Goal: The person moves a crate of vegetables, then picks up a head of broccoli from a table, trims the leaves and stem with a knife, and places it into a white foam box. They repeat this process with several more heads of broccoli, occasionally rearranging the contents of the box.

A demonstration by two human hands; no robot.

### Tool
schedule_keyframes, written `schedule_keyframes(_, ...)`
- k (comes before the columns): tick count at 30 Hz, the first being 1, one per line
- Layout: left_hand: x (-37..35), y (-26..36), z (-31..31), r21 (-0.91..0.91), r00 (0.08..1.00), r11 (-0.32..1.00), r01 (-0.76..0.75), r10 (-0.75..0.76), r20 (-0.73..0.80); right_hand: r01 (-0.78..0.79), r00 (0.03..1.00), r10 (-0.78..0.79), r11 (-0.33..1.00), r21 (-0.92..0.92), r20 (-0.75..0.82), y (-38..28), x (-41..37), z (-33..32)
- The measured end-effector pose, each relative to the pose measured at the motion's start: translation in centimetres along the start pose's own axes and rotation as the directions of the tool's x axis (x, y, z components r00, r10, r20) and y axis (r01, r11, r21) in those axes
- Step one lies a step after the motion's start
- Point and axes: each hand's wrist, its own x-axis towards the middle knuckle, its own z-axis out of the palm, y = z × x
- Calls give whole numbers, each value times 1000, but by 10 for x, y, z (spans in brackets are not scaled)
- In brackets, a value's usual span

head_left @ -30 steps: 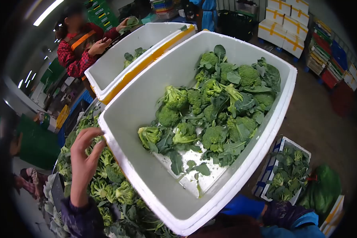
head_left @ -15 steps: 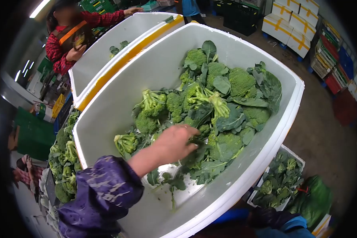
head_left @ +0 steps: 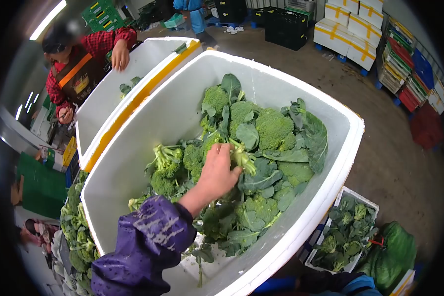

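A large white foam box (head_left: 306,212) holds several green broccoli heads with leaves, many of them piled toward its far and right sides. My left hand (head_left: 218,171), in a purple patterned sleeve, is inside the box over the middle of the pile. Its fingers are bent round a broccoli head (head_left: 212,141), whose pale stalks point right, and the thumb lies near those stalks. The fingertips are partly hidden among the florets. Another broccoli head (head_left: 166,160) lies left of the hand with its stalks up. My right hand is out of view.
Behind stands a second white box (head_left: 101,106) with yellow tape, a co-worker in a checked shirt (head_left: 101,42) beside it. More broccoli (head_left: 79,232) lies at the left. A small crate of broccoli (head_left: 348,232) and a green sack (head_left: 392,254) are lower right. Taped white boxes (head_left: 348,34) stand behind.
My left hand has moved up and away from the near leaves to the broccoli in the middle, and its fingers have closed there. The view has shifted; the co-worker's arms have moved.
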Motion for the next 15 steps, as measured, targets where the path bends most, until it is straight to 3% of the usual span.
schedule_keyframes(2, 17, -12, 3, -94, 942, 982, 162, -125, 313, -5, 1000, 5, 1000, 10, -14, 4, 2, 3)
schedule_keyframes(6, 24, -15, 4, -78, 919, 981, 175, -134, 372, -25, 998, 28, 998, 50, -51, 19, 3, 24)
schedule_keyframes(8, 19, -3, -1, -260, 894, 917, 302, -178, 411, -46, 995, 53, 996, 79, -87, 30, 3, 43)
schedule_keyframes(9, 15, 7, -3, -262, 895, 917, 300, -175, 411, -47, 993, 55, 995, 82, -101, 36, 2, 51)
schedule_keyframes(11, 3, 30, -6, -106, 976, 991, 78, -55, 211, 4, 996, -5, 1000, -14, -84, 28, 3, 50)
schedule_keyframes(12, 0, 33, -5, -152, 991, 988, 4, 16, 135, 45, 997, -50, 995, -90, -57, 18, 3, 41)
schedule_keyframes(13, -3, 34, -8, -156, 992, 988, 5, 15, 128, 130, 991, -132, 963, -234, 9, 4, 3, 26)
schedule_keyframes(15, -9, 39, -18, -197, 985, 980, 9, 25, 169, 81, 996, -71, 971, -223, 51, -27, 4, 0)
